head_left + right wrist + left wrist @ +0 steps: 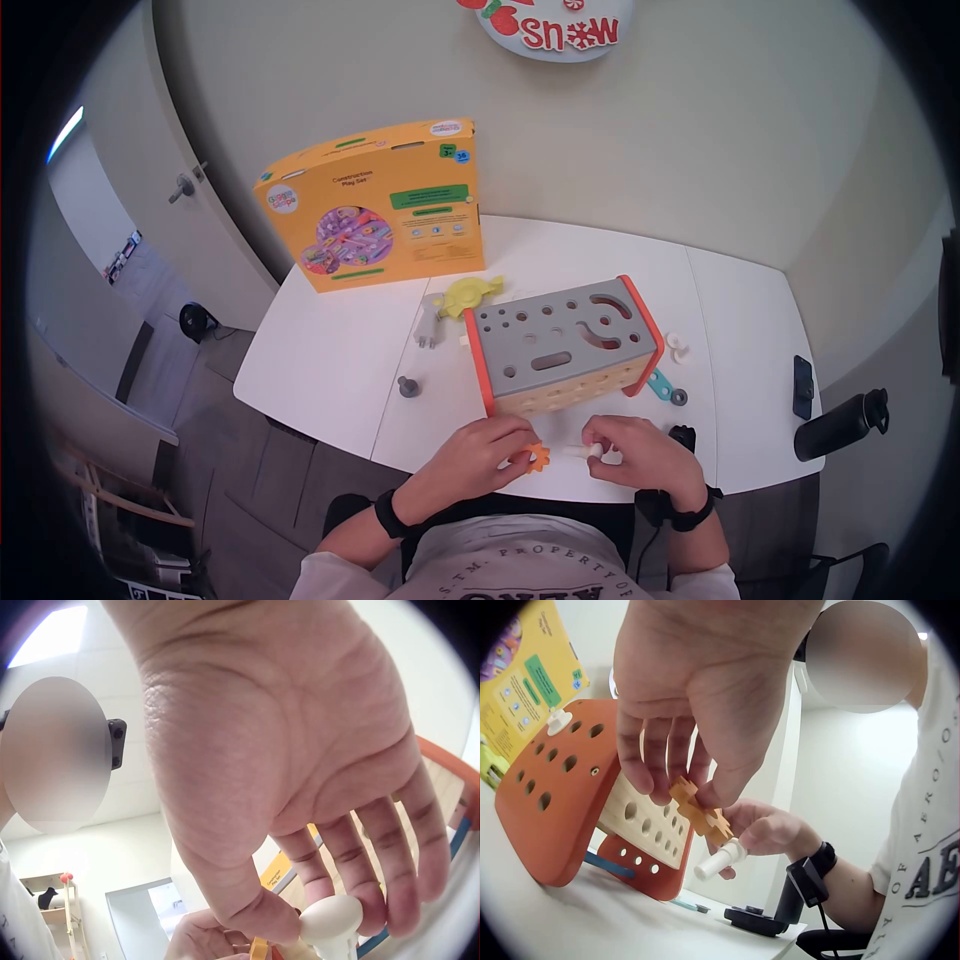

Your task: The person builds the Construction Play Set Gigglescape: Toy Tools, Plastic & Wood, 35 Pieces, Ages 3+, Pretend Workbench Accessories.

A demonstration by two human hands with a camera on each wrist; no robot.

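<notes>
My left hand (483, 453) pinches an orange toy gear (697, 814) by its edge, between thumb and fingertips. Facing it, my right hand (648, 455) grips a white toy bolt (718, 861) by its rounded head (330, 919), shaft pointing toward the gear. In the head view a small gap shows between gear and bolt; both are held just in front of a toy workbench (515, 345). That bench has a grey top with holes and slots, red-orange end panels (562, 787) and a pale wooden side (641, 817) with holes.
Behind the bench on the left stands a yellow box (290, 235). Near it lie a yellow-green piece (466, 297), a grey toy tool (428, 322) and a grey bolt (408, 387). Rightward are a white piece (677, 348), a turquoise strip (659, 385), a phone (803, 388) and a black bottle (838, 428).
</notes>
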